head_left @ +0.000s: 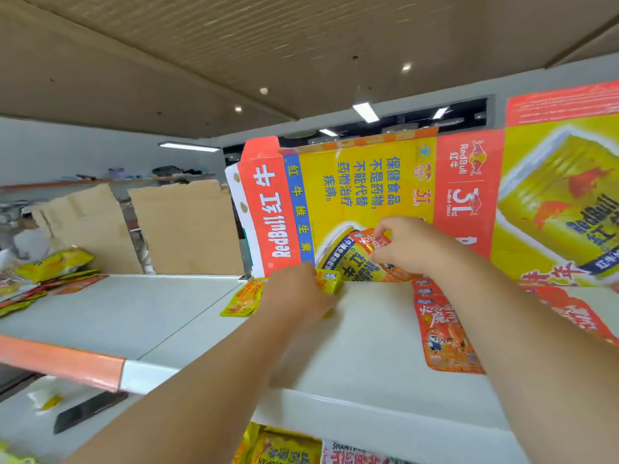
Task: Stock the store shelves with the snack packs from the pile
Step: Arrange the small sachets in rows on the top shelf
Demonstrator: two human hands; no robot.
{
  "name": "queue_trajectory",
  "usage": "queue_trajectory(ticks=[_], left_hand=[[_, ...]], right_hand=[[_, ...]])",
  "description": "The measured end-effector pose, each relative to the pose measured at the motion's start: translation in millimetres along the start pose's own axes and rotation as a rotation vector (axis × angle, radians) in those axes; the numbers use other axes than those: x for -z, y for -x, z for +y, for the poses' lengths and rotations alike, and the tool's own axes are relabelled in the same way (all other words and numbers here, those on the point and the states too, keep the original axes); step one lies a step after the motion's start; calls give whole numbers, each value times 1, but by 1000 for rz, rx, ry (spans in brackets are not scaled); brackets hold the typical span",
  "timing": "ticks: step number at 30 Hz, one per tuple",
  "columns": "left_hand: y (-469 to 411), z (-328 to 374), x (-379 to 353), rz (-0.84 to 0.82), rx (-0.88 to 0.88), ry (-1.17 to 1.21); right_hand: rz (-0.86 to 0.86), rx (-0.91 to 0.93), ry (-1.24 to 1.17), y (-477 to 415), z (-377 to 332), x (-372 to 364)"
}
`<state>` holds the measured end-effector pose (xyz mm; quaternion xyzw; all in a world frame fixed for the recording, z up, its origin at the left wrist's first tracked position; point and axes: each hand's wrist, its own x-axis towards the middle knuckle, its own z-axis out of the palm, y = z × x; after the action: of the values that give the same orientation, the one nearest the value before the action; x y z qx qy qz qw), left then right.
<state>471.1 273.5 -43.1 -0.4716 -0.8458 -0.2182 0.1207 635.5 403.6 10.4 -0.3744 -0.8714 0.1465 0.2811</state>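
Early stage. On shelf [368, 329] so far: one flat pack [438, 333] at 4 o'clock, plus two in hand. Pile [50, 266] far out at 9, plenty left to move.

Pinching red pack [378, 244] in right hand [405, 249], stood against carton [368, 182] at 12. Left hand [298, 296] over yellow pack [243, 301] at shelf back; gripping or just pressing, cannot tell, too blurred.

Room: bare shelf wide open toward 9. Limits: front lip at 6, carton wall at 12, flat pack close at 4.
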Motion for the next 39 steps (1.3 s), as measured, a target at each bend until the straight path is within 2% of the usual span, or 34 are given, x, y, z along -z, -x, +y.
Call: queue_trajectory(ticks=[23, 29, 33, 39], left_hand=[[7, -3, -14, 64, -24, -85], [8, 2, -13, 170, -149, -2], [6, 12, -6, 223, -316, 23], [-15, 33, 3, 141, -457, 109]], right_hand=[[-33, 15, -3, 20, -12, -1], [-58, -15, 14, 23, -12, -1], [-48, -62, 40, 19, -10, -1], [4, -137, 76, 18, -4, 7]])
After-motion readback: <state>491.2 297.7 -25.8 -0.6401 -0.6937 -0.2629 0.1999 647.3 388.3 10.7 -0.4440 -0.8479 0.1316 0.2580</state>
